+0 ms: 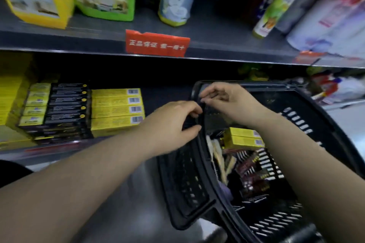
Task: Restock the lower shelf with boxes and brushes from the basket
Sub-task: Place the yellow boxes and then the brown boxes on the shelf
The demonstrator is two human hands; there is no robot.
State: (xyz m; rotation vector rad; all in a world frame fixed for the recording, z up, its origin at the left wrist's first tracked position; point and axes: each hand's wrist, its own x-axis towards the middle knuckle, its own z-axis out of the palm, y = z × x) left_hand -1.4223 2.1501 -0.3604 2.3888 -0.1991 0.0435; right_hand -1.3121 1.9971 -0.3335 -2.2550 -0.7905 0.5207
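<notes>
Gripping the black basket (296,221) rim, left hand (173,122) and right hand (227,100) curled round it; two yellow boxes (244,138) lay below right wrist.

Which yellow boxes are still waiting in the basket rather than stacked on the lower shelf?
The two yellow boxes stacked inside the black basket, below the right hand; the others sit on the shelf.

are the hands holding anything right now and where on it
Both grip the black basket by its far-left rim: the left hand is curled round the rim, and the right hand pinches it just beyond. Neither holds stock.
</notes>
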